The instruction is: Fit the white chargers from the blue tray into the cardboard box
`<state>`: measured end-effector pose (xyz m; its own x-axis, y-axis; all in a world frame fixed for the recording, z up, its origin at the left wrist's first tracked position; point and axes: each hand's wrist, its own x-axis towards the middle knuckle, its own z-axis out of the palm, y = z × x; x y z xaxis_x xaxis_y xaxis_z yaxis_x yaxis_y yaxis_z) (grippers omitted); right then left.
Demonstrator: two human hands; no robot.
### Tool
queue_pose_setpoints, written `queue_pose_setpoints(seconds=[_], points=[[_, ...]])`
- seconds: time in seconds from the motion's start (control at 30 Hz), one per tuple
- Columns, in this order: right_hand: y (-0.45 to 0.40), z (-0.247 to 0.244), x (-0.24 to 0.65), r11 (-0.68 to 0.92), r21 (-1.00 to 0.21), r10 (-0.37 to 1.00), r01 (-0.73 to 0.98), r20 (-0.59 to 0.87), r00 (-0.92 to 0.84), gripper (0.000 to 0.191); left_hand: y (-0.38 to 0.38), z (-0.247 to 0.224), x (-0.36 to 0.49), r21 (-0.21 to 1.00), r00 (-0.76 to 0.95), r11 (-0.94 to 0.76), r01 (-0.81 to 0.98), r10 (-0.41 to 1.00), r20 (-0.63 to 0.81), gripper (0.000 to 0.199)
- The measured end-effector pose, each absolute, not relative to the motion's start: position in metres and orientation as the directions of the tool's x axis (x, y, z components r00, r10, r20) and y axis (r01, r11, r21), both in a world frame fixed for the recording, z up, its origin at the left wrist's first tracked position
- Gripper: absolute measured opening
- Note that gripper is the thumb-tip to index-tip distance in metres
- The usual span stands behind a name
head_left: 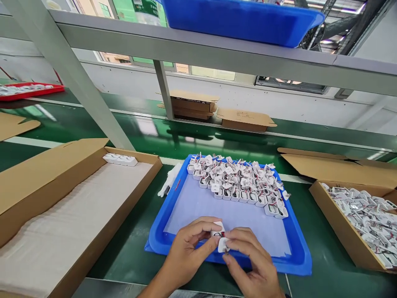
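Over the near edge of a blue tray [305, 252], my left hand [194, 248] pinches a small white housing [218, 227] between thumb and fingers. My right hand [252, 260] is closed on a small white cover [222, 245], just below the housing. Red and dark wires show between the two pieces. Many white housings with wires and loose covers [245, 182] fill the far part of the tray, on a pale sheet [192, 211].
An open carton [124, 211] at the left holds a row of white pieces [120, 159]. White wired parts fill another carton [338, 231] at the right. A metal shelf beam [198, 47] crosses above, bearing a blue bin [242, 22]. White cloth [170, 179] lies beside the tray.
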<state>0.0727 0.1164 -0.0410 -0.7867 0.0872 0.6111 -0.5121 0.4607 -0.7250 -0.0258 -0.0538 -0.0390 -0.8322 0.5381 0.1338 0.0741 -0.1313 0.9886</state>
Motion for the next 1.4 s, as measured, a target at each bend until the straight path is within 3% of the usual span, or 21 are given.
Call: queue_pose_setpoints(seconds=[0.17,0.33,0.53,0.7,0.87,1.0,1.13,1.4], points=[[0.115,-0.043,0.073,0.519,-0.689,0.033,-0.506,0.608,-0.793,0.034,-0.056,-0.039,-0.026,0.992,-0.848,-0.125,0.025,0.523,0.088,0.015],[0.118,-0.035,0.076,0.629,-0.619,-0.110,-0.470,0.528,-0.842,0.038,-0.057,-0.041,-0.026,0.986,-0.851,-0.161,-0.046,0.523,0.046,0.016],[0.112,-0.031,0.077,0.507,-0.767,0.032,-0.392,0.472,-0.881,0.027,-0.058,-0.041,-0.025,0.977,-0.826,-0.195,-0.085,0.562,0.040,0.017],[0.108,-0.033,0.080,0.558,-0.744,0.065,-0.368,0.482,-0.874,0.028,-0.060,-0.038,-0.027,0.968,-0.811,-0.207,-0.144,0.586,0.005,0.022],[0.108,-0.034,0.079,0.523,-0.730,-0.030,-0.440,0.500,-0.866,0.034,-0.058,-0.036,-0.026,0.962,-0.807,-0.193,-0.192,0.589,-0.043,0.017],[0.102,-0.041,0.079,0.511,-0.737,0.040,-0.442,0.534,-0.845,0.038,-0.055,-0.036,-0.025,0.961,-0.825,-0.188,-0.200,0.562,-0.061,0.014],[0.100,-0.045,0.080,0.533,-0.734,0.099,-0.421,0.549,-0.830,0.039,-0.062,-0.031,-0.026,0.964,-0.769,-0.150,-0.221,0.634,-0.077,0.016],[0.109,-0.034,0.080,0.606,-0.652,-0.036,-0.456,0.550,-0.834,0.048,-0.076,-0.022,-0.028,0.998,-0.632,-0.055,-0.024,0.774,0.027,0.035]])
